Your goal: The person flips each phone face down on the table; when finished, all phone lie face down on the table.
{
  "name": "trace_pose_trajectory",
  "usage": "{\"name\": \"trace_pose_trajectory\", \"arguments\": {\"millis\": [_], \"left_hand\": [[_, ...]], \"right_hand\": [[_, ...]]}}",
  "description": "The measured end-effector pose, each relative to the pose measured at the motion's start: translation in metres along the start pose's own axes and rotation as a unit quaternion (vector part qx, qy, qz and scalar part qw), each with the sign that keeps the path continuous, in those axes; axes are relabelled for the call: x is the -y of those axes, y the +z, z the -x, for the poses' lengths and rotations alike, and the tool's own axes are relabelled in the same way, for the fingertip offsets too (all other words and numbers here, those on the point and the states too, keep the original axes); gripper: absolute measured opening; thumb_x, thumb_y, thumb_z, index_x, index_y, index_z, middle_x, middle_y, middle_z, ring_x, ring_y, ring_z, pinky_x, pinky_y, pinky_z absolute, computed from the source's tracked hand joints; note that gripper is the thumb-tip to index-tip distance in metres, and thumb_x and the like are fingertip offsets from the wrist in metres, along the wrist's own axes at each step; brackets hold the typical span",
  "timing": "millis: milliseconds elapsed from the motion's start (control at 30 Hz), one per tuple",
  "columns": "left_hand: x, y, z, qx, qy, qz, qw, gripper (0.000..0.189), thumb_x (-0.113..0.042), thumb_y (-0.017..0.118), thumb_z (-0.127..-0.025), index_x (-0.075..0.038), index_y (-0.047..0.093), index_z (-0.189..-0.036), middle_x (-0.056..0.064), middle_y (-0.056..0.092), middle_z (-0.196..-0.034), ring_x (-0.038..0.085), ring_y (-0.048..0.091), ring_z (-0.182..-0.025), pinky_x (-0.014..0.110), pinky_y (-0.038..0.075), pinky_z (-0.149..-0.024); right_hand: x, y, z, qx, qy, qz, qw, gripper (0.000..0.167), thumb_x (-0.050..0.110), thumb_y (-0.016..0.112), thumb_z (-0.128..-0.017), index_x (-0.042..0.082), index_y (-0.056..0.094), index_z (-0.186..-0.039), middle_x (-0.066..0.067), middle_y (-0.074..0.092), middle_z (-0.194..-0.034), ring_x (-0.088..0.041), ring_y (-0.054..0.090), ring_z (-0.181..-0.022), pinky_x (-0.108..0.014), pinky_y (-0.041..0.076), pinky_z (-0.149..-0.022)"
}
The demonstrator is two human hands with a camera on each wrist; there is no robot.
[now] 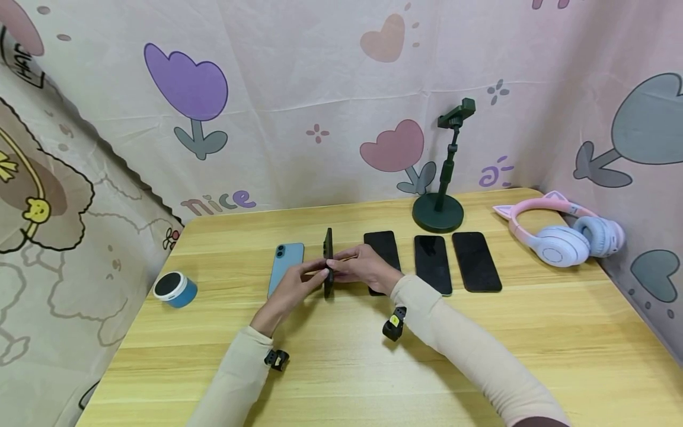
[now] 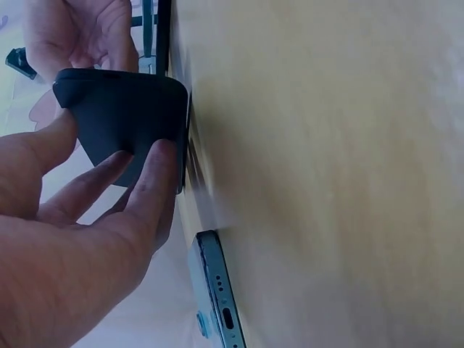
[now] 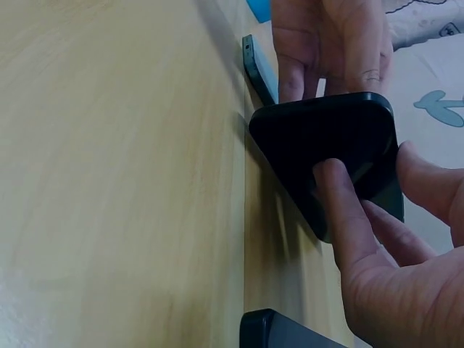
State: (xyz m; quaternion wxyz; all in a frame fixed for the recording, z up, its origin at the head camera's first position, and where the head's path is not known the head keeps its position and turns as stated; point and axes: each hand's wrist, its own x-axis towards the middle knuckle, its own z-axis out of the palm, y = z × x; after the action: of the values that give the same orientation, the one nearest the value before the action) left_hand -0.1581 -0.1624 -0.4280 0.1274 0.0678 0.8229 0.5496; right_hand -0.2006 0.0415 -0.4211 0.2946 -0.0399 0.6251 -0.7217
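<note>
A black smartphone (image 1: 328,240) is held on edge between both hands, its narrow side facing the head camera. My left hand (image 1: 288,289) grips it from the left, with fingers on one broad face and the thumb at the upper edge in the left wrist view. From the other side my right hand (image 1: 370,270) holds it, fingers against the dark face (image 3: 319,134) and thumb along the edge. A light blue phone (image 1: 286,261) lies back up beside my left hand. Partly behind my right hand lies another black phone (image 1: 383,242).
Two more dark phones (image 1: 432,264) lie further right on the wooden table (image 1: 331,367). Behind them stands a dark green phone stand (image 1: 439,213). Pink and white cat-ear headphones (image 1: 560,244) rest at the right edge, and a blue jar with a black-topped lid (image 1: 176,289) at the left.
</note>
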Motion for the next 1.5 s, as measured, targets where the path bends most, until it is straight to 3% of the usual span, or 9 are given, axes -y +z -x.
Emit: {"name": "trace_pose_trajectory", "arguments": {"millis": [367,467,633,967,1200,1500], "left_hand": [[-0.005,0.008,0.003,-0.012,-0.006,-0.044,0.9989,0.054,-0.023,0.066,-0.101,-0.001,0.049,-0.148,0.024,0.057,-0.140,0.038,0.056,-0.127,0.054,0.043,-0.107],[0.000,0.009,0.001,-0.018,-0.005,-0.051,0.9985,0.055,-0.023,0.067,-0.100,0.000,0.050,-0.147,0.024,0.058,-0.139,0.038,0.057,-0.126,0.052,0.044,-0.107],[-0.001,0.011,0.002,-0.029,-0.005,-0.068,0.9972,0.053,-0.021,0.068,-0.100,0.002,0.051,-0.145,0.024,0.058,-0.138,0.037,0.059,-0.124,0.050,0.048,-0.103],[-0.006,0.010,0.007,-0.045,-0.006,-0.131,0.9903,0.054,-0.021,0.069,-0.099,0.007,0.052,-0.142,0.026,0.052,-0.144,0.038,0.060,-0.122,0.049,0.051,-0.099],[-0.007,0.011,0.010,-0.055,-0.011,-0.163,0.9851,0.053,-0.022,0.069,-0.099,0.008,0.054,-0.141,0.029,0.042,-0.151,0.042,0.057,-0.124,0.051,0.049,-0.101],[-0.010,0.012,0.014,-0.060,-0.014,-0.186,0.9806,0.055,-0.024,0.069,-0.099,0.007,0.054,-0.141,0.028,0.042,-0.151,0.042,0.055,-0.126,0.053,0.048,-0.102]], "right_hand": [[-0.006,-0.006,0.002,-0.033,0.001,0.004,0.9994,0.046,0.006,0.069,-0.097,-0.012,0.054,-0.137,-0.026,0.060,-0.129,-0.027,0.071,-0.102,-0.036,0.058,-0.087],[-0.009,-0.006,0.000,-0.041,-0.001,0.005,0.9991,0.046,0.004,0.069,-0.097,-0.013,0.054,-0.136,-0.027,0.058,-0.131,-0.028,0.071,-0.103,-0.035,0.058,-0.086],[-0.010,-0.004,0.000,-0.058,-0.007,0.015,0.9982,0.040,0.002,0.071,-0.094,-0.012,0.061,-0.130,-0.027,0.062,-0.124,-0.027,0.072,-0.098,-0.034,0.059,-0.083],[-0.012,-0.001,-0.001,-0.093,-0.034,0.076,0.9922,0.020,0.004,0.077,-0.089,-0.007,0.075,-0.106,-0.019,0.071,-0.096,-0.021,0.075,-0.075,-0.033,0.061,-0.073],[-0.017,0.002,-0.001,-0.116,-0.045,0.121,0.9848,0.023,0.001,0.077,-0.088,-0.008,0.074,-0.109,-0.017,0.073,-0.096,-0.023,0.075,-0.073,-0.032,0.061,-0.068],[-0.016,0.003,0.000,-0.108,-0.058,0.182,0.9755,0.014,0.000,0.073,-0.092,-0.007,0.076,-0.104,-0.015,0.072,-0.092,-0.024,0.074,-0.073,-0.031,0.061,-0.066]]}}
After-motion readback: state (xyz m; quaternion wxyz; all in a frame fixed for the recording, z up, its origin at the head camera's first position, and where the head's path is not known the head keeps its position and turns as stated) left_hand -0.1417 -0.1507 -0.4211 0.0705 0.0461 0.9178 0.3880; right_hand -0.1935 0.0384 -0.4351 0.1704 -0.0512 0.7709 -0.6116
